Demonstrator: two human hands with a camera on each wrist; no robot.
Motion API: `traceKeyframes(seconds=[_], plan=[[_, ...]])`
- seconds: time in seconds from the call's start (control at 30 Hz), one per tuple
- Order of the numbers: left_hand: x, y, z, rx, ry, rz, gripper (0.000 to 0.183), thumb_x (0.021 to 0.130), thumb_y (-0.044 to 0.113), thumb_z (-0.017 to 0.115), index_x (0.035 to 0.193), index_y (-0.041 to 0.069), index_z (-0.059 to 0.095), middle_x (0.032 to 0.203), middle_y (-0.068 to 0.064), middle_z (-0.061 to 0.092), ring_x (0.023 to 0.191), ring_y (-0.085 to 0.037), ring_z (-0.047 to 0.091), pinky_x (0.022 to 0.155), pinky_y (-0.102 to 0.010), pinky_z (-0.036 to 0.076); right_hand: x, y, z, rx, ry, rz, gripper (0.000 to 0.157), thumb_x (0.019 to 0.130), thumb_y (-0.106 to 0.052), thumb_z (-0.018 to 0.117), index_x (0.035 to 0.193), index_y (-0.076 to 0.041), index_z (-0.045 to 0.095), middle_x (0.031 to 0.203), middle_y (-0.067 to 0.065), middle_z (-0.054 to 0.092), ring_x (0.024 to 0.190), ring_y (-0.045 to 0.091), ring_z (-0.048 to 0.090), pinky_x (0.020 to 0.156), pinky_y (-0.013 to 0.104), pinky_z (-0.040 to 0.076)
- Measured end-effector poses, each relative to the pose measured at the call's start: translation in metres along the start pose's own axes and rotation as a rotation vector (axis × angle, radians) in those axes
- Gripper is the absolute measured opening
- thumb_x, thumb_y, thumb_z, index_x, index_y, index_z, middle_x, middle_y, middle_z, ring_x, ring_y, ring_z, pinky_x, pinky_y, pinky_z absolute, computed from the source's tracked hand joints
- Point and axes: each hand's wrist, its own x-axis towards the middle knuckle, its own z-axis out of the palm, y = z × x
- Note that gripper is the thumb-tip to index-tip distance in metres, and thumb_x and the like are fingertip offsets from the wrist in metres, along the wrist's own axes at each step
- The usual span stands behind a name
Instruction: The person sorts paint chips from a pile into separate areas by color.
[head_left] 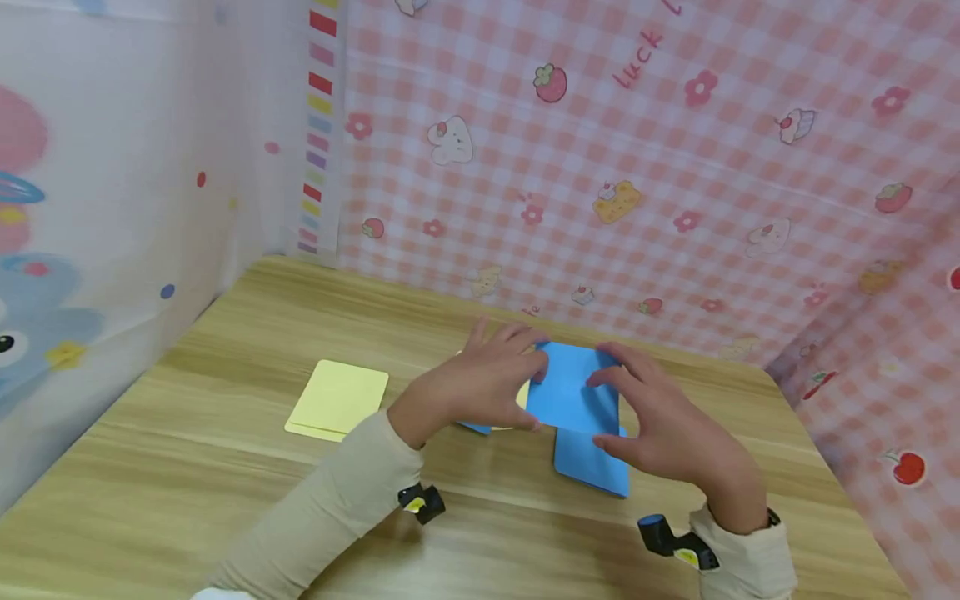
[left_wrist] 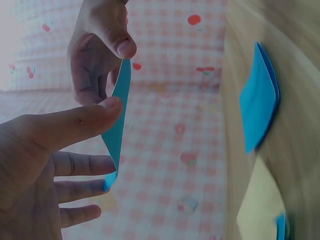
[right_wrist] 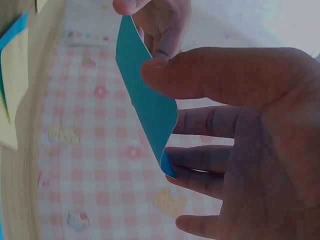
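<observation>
A blue paper card (head_left: 572,383) is held up above the table between both hands, bent at its far end. My left hand (head_left: 483,379) pinches its left edge, thumb on the near side and fingers at the far side. At the right edge, my right hand (head_left: 667,421) grips the card the same way, its thumb (right_wrist: 165,75) on the face. Below it lies a folded or stacked blue card (head_left: 592,467). Under the left hand, a pale yellow card (left_wrist: 262,205) with a bit of blue beside it is partly hidden in the head view.
Another pale yellow card or small stack (head_left: 341,397) lies left of the hands on the wood-grain table (head_left: 187,467). A pink checked cloth (head_left: 525,167) hangs behind the table, and a white printed cloth (head_left: 135,150) on the left.
</observation>
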Motion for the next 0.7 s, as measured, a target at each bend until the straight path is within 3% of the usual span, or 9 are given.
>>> traceKeyframes(seconds=[0.2, 0.33, 0.47, 0.7], plan=[[0.036, 0.026, 0.016, -0.036, -0.036, 0.038, 0.044, 0.082, 0.052, 0.081, 0.102, 0.021, 0.057, 0.161, -0.001, 0.034, 0.15, -0.025, 0.023, 0.116, -0.069, 0.009, -0.034, 0.024, -0.01, -0.002, 0.031, 0.025, 0.051, 0.075, -0.011, 0.088, 0.118, -0.008, 0.06, 0.149, 0.024, 0.041, 0.134, 0.047, 0.04, 0.097, 0.065, 0.04], [0.048, 0.031, 0.024, -0.044, -0.049, 0.045, 0.044, 0.082, 0.052, 0.081, 0.102, 0.022, 0.056, 0.161, 0.0, 0.033, 0.15, -0.025, 0.024, 0.117, -0.068, 0.008, -0.043, 0.037, -0.009, 0.015, 0.034, 0.045, 0.052, 0.073, -0.011, 0.09, 0.117, -0.01, 0.061, 0.148, 0.023, 0.042, 0.133, 0.047, 0.04, 0.095, 0.066, 0.04], [0.059, 0.025, 0.039, -0.079, -0.085, 0.036, 0.044, 0.083, 0.052, 0.08, 0.104, 0.022, 0.056, 0.161, 0.0, 0.034, 0.15, -0.025, 0.025, 0.118, -0.067, 0.007, -0.042, 0.05, -0.001, 0.049, -0.054, 0.126, 0.049, 0.077, -0.015, 0.088, 0.116, -0.011, 0.06, 0.15, 0.023, 0.041, 0.135, 0.049, 0.037, 0.099, 0.069, 0.038], [0.08, 0.008, 0.092, -0.079, -0.267, -0.014, 0.045, 0.083, 0.055, 0.078, 0.107, 0.024, 0.055, 0.156, 0.002, 0.04, 0.147, -0.026, 0.026, 0.117, -0.068, 0.007, -0.043, 0.08, 0.043, 0.142, -0.258, 0.257, 0.043, 0.082, -0.023, 0.086, 0.115, -0.013, 0.06, 0.152, 0.028, 0.04, 0.137, 0.054, 0.036, 0.104, 0.069, 0.036]])
